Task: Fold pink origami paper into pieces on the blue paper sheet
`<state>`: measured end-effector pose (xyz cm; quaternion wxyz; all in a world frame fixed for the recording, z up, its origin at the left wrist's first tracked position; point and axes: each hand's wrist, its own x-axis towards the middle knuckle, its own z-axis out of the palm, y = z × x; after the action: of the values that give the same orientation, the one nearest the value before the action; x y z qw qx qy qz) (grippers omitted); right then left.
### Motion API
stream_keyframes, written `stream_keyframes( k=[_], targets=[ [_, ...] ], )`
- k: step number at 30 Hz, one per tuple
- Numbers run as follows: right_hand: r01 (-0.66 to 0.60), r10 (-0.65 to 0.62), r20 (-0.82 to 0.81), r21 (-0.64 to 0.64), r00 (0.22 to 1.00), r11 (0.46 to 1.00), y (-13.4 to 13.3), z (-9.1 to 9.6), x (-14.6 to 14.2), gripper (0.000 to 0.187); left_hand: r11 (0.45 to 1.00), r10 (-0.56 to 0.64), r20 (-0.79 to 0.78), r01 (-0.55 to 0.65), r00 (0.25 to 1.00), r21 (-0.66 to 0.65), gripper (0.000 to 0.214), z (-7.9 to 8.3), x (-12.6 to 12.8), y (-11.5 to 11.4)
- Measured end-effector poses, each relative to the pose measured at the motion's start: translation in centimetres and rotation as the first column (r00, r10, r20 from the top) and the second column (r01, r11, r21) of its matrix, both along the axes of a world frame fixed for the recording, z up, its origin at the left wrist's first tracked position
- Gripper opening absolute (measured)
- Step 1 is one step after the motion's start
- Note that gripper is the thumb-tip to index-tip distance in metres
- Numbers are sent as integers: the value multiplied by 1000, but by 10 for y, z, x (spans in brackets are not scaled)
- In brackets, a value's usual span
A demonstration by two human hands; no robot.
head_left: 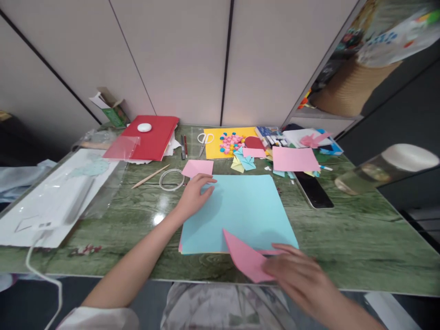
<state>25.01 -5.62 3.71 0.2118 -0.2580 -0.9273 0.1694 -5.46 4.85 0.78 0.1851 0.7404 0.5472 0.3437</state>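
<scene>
A large light blue paper sheet (240, 211) lies on the green table (360, 238) in front of me. My left hand (194, 195) rests flat on the sheet's top left corner, fingers stretched out. My right hand (302, 275), somewhat blurred, pinches a folded pink paper (245, 256) at the sheet's near edge. The pink paper's point sticks up over the blue sheet. A thin pink edge shows under the blue sheet's lower left corner.
A small pink square (197, 167), a clear tape ring (171, 179) and a wooden stick (150, 176) lie beyond my left hand. Scissors (204, 140), a yellow sheet with pompoms (230, 142), another pink sheet (294, 159), a phone (313, 190), a red folder (151, 137) and a bottle (388, 167) surround them.
</scene>
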Motion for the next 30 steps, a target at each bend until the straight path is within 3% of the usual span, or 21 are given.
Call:
stream_keyframes(
  k=[2,3,5,7,10,12,14,16,19,22,25,30],
  targets=[
    [93,-95,1,-209,996,974,30,26,0,18,1000,13,23,-12,1000,-8,23,-1,-3,2],
    [152,-139,62,-340,988,928,48,37,-1,16,1000,18,40,-17,999,-10,23,-1,-4,2],
    [190,-99,189,-560,977,806,91,48,-6,22,1000,21,87,-20,996,-12,23,-1,-4,2],
    [180,-33,239,-627,970,758,133,46,-15,28,1000,14,128,-13,992,-9,24,2,-1,-2],
    [141,59,259,-686,964,714,177,27,-32,27,1000,7,97,-5,995,-16,26,5,7,-13],
    [157,39,272,-661,961,734,192,15,-43,25,999,-50,8,50,999,-15,28,6,16,-23],
    [202,-34,280,-596,959,777,197,6,-51,23,983,-179,-137,184,974,20,29,5,25,-33],
    [247,-118,270,-516,956,821,198,1,-57,21,932,-335,-308,362,890,33,33,1,33,-41],
    [295,-202,256,-403,945,866,193,-6,-61,20,883,-427,-490,468,760,-42,51,-6,40,-48],
    [334,-280,248,-213,927,918,177,-13,-58,26,879,-441,-547,466,711,-104,64,-13,41,-49],
    [249,-249,214,30,944,968,149,-20,-49,32,879,-454,-547,456,704,-142,68,-16,40,-48],
    [110,-167,322,187,932,976,108,-34,-38,48,878,-471,-520,436,712,-198,68,-15,40,-46]
  ],
)
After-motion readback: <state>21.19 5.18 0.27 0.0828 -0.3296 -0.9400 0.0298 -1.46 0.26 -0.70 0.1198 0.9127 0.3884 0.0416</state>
